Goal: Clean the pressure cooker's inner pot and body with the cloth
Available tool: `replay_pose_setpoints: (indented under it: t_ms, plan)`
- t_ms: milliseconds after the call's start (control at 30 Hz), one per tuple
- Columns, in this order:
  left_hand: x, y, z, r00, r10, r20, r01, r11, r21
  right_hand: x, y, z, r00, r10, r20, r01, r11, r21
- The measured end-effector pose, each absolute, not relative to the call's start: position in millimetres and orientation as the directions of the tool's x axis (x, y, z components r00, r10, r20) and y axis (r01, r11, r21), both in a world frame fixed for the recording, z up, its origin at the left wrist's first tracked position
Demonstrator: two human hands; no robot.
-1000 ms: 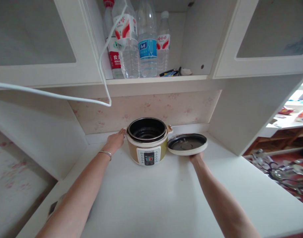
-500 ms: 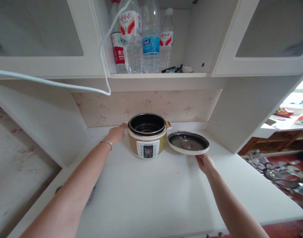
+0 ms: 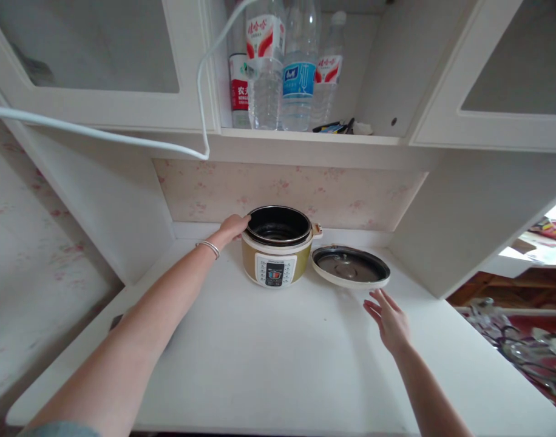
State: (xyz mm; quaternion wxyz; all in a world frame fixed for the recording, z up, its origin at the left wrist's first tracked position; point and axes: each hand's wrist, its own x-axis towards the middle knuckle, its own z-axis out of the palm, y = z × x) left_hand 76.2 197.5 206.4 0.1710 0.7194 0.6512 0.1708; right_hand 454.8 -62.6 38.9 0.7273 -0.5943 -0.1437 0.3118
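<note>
A gold-and-white rice cooker [image 3: 249, 262] stands at the back of the white counter, its control panel facing me. Inside it sits a black inner pot [image 3: 278, 226], with its rim standing above the cooker's edge. My left hand [image 3: 232, 227] is at the left side of that rim, thumb over the edge; its other fingers are mostly hidden. To the right of the cooker, the lid [image 3: 351, 264] lies with its dark inner side up. Just in front of the lid, my right hand [image 3: 389, 318] is empty, fingers apart, not touching it.
Several plastic bottles [image 3: 298, 91] stand in the open cabinet above. A white cable [image 3: 123, 141] hangs across the upper left. A dark object [image 3: 116, 320] is partly hidden behind my left forearm. A side panel [image 3: 460, 212] bounds the counter at right.
My right hand has let go of the lid and drawn back toward me. My left hand has moved from the cooker's side onto the inner pot's rim. The view has shifted slightly.
</note>
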Motion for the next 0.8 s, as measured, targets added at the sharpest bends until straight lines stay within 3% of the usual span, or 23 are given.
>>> replay_pose_setpoints:
  t_ms: [100, 333, 567, 800]
  plan:
    - [84.0, 198.2, 207.6, 0.068, 0.997, -0.030, 0.862, -0.044, 0.505, 443.0, -51.6, 41.4, 0.752, 0.642, -0.146, -0.224, 0.041, -0.974]
    - [89.2, 197.6, 219.3, 0.029, 0.995, -0.097, 0.885, 0.020, 0.466, 435.6, -21.0, 49.5, 0.766, 0.617, -0.180, -0.182, -0.061, -0.981]
    - [104.6, 203.8, 237.9, 0.061, 0.984, -0.166, 0.770, 0.059, 0.636, 424.5, -25.3, 30.1, 0.704, 0.686, -0.185, -0.146, -0.115, -0.983]
    - [104.5, 204.2, 238.5, 0.109, 0.970, -0.216, 0.467, 0.142, 0.873, 406.3, -52.7, -8.2, 0.581, 0.801, -0.141, 0.033, -0.197, -0.980]
